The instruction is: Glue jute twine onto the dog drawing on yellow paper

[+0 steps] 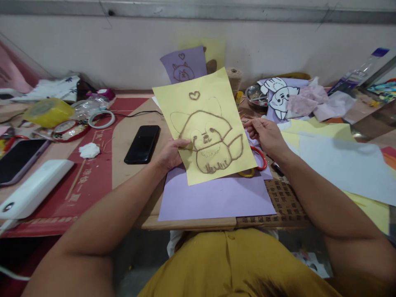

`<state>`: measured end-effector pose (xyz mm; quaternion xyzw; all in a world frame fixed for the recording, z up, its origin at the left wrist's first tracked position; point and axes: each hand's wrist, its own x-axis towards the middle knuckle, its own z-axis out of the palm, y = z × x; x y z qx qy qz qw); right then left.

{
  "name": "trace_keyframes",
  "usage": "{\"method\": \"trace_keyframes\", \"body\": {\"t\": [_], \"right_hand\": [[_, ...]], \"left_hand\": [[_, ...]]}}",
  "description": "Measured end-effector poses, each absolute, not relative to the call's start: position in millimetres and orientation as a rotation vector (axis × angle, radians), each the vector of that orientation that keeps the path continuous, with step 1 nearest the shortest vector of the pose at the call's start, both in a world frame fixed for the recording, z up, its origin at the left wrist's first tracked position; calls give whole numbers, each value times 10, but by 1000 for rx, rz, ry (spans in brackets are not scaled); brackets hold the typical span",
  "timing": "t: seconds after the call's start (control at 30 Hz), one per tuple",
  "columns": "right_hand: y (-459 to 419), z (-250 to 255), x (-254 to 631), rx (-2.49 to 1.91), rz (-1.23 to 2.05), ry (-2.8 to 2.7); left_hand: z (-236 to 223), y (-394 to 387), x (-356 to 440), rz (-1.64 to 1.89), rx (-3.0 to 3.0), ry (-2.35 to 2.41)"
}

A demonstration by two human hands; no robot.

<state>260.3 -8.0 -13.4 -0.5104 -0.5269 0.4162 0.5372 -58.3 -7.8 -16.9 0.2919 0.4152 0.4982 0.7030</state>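
Note:
My left hand (173, 155) grips a yellow sheet of paper (213, 123) by its left edge, thumb on top. The sheet is tilted up and carries a brown-lined animal drawing with a heart above it; the ears are only thin pencil lines. At the sheet's right edge my right hand (262, 133) is closed in a pinch. What its fingertips hold, if anything, is too small to make out. A purple sheet (216, 202) lies beneath on the table. Red (262, 159) and yellow loop handles (247, 173), apparently of scissors, poke out from under the yellow sheet.
A black phone (142, 144) lies left of my left hand. Farther left are a white tape roll (101, 119), a white power bank (35, 187) and another phone (23, 161). Behind stand a twine spool (234, 77) and a metal bowl (256, 97). Loose papers (346, 161) lie right.

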Motion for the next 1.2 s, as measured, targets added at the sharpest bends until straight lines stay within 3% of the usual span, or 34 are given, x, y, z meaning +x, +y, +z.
{"method": "trace_keyframes", "body": {"t": [0.1, 0.23, 0.5, 0.8, 1.2], "right_hand": [[-148, -109, 2554, -1259, 956, -1466], [-240, -60, 2481, -1412, 634, -1727], [-186, -68, 2575, -1429, 358, -1650], [-75, -41, 2690, -1177, 924, -1267], [-175, 71, 2500, -1018, 1130, -1106]], "left_hand": [[-159, -76, -574, 1106, 632, 920], [-170, -65, -576, 1088, 601, 974], [-213, -46, -620, 1113, 687, 923], [-243, 51, -686, 1200, 701, 897], [-243, 61, -635, 1215, 703, 906]]}}
